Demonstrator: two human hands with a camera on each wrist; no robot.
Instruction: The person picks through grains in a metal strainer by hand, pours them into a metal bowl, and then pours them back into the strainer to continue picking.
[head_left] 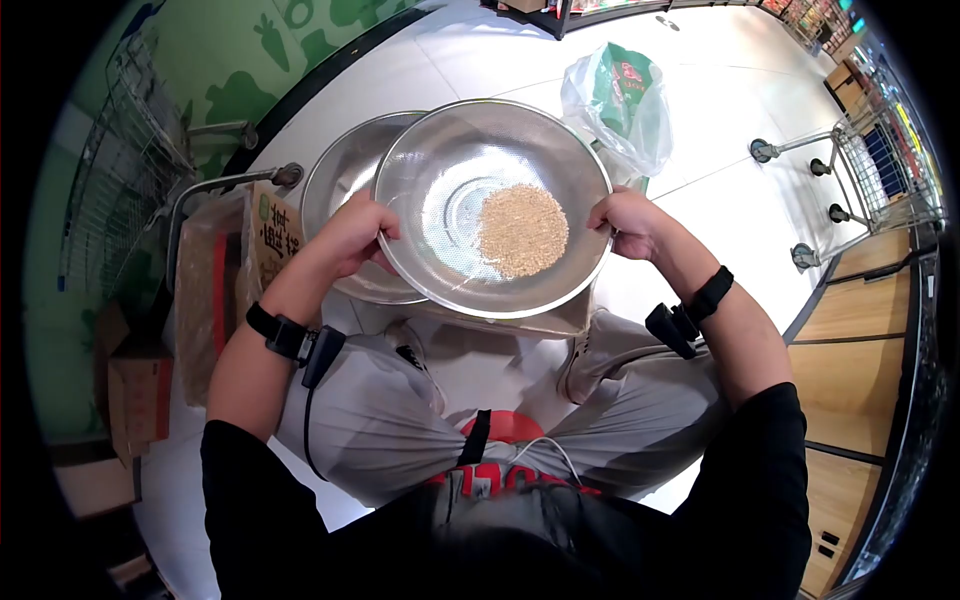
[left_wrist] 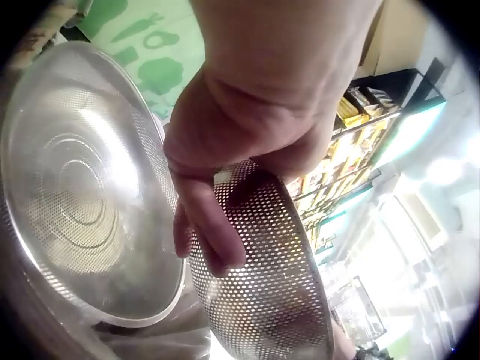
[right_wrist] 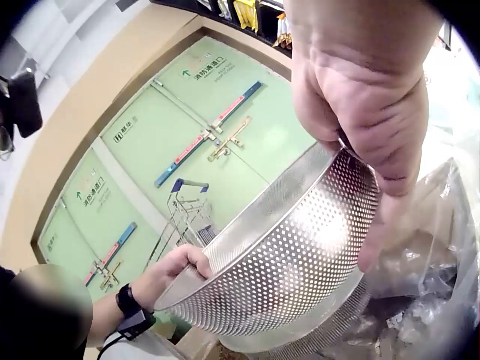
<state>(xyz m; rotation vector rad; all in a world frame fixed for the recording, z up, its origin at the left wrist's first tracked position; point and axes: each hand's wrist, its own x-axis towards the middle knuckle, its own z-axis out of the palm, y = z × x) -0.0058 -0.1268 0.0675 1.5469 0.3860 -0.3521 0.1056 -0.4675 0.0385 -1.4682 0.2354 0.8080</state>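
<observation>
Both hands hold a perforated metal colander (head_left: 425, 165) by opposite sides of its rim. A heap of small tan grains (head_left: 523, 230) lies in it, toward its right half. My left hand (head_left: 352, 235) grips the left rim, with fingers (left_wrist: 217, 232) against the outside of the holed wall (left_wrist: 262, 300). On the opposite side, my right hand (head_left: 630, 222) pinches the rim; its fingers (right_wrist: 379, 225) press the outer wall. Below and to the left sits a second metal colander (head_left: 328, 175), partly hidden under the held one.
A clear plastic bag with a green package (head_left: 622, 95) stands beyond the colander on the right. At left are a plastic-lined carton (head_left: 215, 260) and a shopping cart (head_left: 125, 170). Another cart (head_left: 870, 170) stands at right, by wooden cabinets (head_left: 860, 380).
</observation>
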